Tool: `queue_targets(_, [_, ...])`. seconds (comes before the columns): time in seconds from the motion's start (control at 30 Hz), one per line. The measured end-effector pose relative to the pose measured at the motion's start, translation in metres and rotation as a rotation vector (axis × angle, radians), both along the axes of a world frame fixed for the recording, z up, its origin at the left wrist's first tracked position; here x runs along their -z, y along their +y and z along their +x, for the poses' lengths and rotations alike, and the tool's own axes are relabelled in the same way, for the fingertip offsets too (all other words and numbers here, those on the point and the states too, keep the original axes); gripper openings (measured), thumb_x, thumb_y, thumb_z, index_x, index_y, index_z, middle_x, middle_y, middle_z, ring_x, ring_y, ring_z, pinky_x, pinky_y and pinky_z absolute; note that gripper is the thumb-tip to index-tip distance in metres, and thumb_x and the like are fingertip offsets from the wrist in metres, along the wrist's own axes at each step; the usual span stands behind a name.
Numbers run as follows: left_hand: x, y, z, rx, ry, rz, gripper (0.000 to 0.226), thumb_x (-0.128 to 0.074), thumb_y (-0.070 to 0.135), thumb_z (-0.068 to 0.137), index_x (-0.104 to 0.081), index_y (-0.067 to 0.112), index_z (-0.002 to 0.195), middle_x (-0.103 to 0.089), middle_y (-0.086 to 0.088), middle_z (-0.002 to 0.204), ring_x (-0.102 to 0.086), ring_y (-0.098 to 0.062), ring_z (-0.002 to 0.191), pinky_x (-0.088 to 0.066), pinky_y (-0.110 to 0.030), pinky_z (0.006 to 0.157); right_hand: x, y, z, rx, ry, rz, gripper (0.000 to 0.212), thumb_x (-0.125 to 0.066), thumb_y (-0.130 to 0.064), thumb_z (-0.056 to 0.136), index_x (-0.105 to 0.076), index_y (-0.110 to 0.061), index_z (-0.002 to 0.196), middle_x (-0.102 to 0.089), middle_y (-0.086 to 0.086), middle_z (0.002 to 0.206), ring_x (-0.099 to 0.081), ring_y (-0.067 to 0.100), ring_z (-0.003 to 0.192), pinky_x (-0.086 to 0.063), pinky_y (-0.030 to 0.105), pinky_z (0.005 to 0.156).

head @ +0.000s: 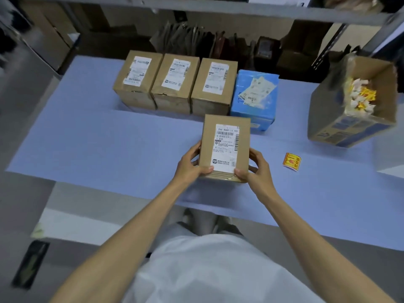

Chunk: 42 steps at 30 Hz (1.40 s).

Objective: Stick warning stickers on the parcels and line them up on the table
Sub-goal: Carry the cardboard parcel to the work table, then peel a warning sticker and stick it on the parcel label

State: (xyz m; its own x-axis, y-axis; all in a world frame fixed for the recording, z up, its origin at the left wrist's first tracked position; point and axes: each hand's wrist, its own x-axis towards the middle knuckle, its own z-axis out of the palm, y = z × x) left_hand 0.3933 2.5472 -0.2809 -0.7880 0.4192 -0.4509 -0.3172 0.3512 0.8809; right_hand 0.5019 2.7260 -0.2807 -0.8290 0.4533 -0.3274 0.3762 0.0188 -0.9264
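Brown parcel sat mid-tabletop, near the front edge, left hand and right hand clamped on its near corners. Its label read "96G N480 11 P01". Blue table lay open to the left. Four parcels lined the back edge; sticker and sticker box sat right.

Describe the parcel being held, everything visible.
The held parcel is a plain brown cardboard box, upright and slightly tilted, near the front of the blue table. A white shipping label with barcodes covers its facing side; no warning sticker shows on it. The left hand and right hand grip its lower corners, thumbs on the front.
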Motion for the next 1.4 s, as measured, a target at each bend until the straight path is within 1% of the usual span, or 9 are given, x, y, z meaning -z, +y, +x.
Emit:
queue_targets(0.1, [0.008,0.0,0.001,0.005,-0.019,-0.039,0.079,-0.077,0.008,0.076,-0.04,0.023,0.143,-0.051,0.0,0.138,-0.05,-0.017,0.126,-0.047,-0.035,0.101,0.012,-0.007,0.007,0.044,-0.026,-0.012,0.066,-0.073,0.001,0.073,-0.049,-0.02,0.131,-0.058,-0.006,0.128,-0.054,0.008,0.119,-0.049,0.043,0.1])
queue_targets(0.2, [0.013,0.003,-0.005,0.017,-0.004,-0.085,0.068,-0.075,0.019,0.081,-0.042,0.021,0.139,-0.052,-0.001,0.135,-0.052,-0.013,0.116,-0.046,-0.028,0.097,0.023,-0.011,0.006,0.08,-0.034,-0.025,0.065,-0.075,-0.009,0.068,-0.051,-0.025,0.127,-0.06,-0.011,0.124,-0.057,0.013,0.117,-0.05,0.044,0.098])
queue_targets(0.33, [0.016,0.003,-0.02,0.068,0.009,-0.138,0.071,-0.076,0.018,0.08,-0.039,0.028,0.139,-0.055,-0.004,0.125,-0.055,-0.02,0.115,-0.048,-0.034,0.097,0.025,-0.013,0.0,0.109,-0.055,-0.029,0.064,-0.078,-0.019,0.07,-0.048,-0.038,0.124,-0.057,-0.018,0.125,-0.06,0.022,0.113,-0.052,0.047,0.094])
queue_targets(0.47, [0.011,0.013,-0.042,0.152,-0.002,-0.125,0.08,-0.073,0.009,0.078,-0.033,0.037,0.141,-0.04,-0.007,0.139,-0.046,-0.028,0.126,-0.046,-0.043,0.102,0.023,-0.006,-0.022,0.108,-0.101,-0.014,0.081,-0.07,-0.029,0.085,-0.022,-0.033,0.15,-0.038,-0.004,0.15,-0.05,0.02,0.126,-0.048,0.033,0.097])
queue_targets(0.57, [0.004,0.024,-0.054,0.136,0.025,-0.048,0.077,-0.07,0.003,0.081,-0.034,0.031,0.142,-0.04,-0.004,0.144,-0.048,-0.025,0.127,-0.047,-0.041,0.102,0.022,0.001,-0.041,0.051,-0.05,-0.003,0.072,-0.069,-0.019,0.086,-0.031,-0.029,0.146,-0.05,-0.004,0.139,-0.057,0.019,0.12,-0.052,0.025,0.089])
queue_targets(0.67, [0.004,0.03,-0.061,0.121,0.079,-0.046,0.08,-0.069,-0.001,0.082,-0.031,0.025,0.147,-0.044,-0.003,0.145,-0.048,-0.02,0.128,-0.047,-0.034,0.1,0.023,0.004,-0.049,0.038,-0.01,-0.006,0.073,-0.07,-0.024,0.081,-0.036,-0.027,0.144,-0.055,-0.004,0.135,-0.06,0.016,0.114,-0.054,0.018,0.083])
queue_targets(1.03, [0.012,0.027,-0.066,0.1,0.052,-0.037,0.08,-0.07,0.003,0.083,-0.03,0.025,0.149,-0.045,0.0,0.145,-0.049,-0.02,0.128,-0.044,-0.033,0.101,0.03,0.02,-0.043,-0.073,-0.049,-0.16,0.074,-0.063,-0.016,0.09,-0.023,-0.033,0.15,-0.05,-0.005,0.142,-0.057,0.02,0.122,-0.051,0.046,0.097])
queue_targets(1.2, [0.016,0.021,-0.061,0.094,0.026,-0.012,0.075,-0.07,0.01,0.084,-0.033,0.022,0.148,-0.046,0.0,0.146,-0.045,-0.019,0.132,-0.041,-0.03,0.105,0.026,0.009,-0.038,0.055,-0.048,-0.047,0.07,-0.07,-0.019,0.085,-0.037,-0.026,0.146,-0.054,-0.011,0.135,-0.061,0.018,0.115,-0.055,0.037,0.092])
queue_targets(1.4, [0.011,0.031,-0.062,0.03,0.033,-0.024,0.072,-0.069,0.0,0.083,-0.038,0.016,0.145,-0.048,-0.002,0.144,-0.048,-0.021,0.13,-0.043,-0.036,0.105,0.021,0.006,-0.041,0.126,-0.036,0.072,0.061,-0.073,-0.017,0.082,-0.05,-0.02,0.139,-0.063,-0.013,0.118,-0.065,0.012,0.104,-0.057,0.032,0.087])
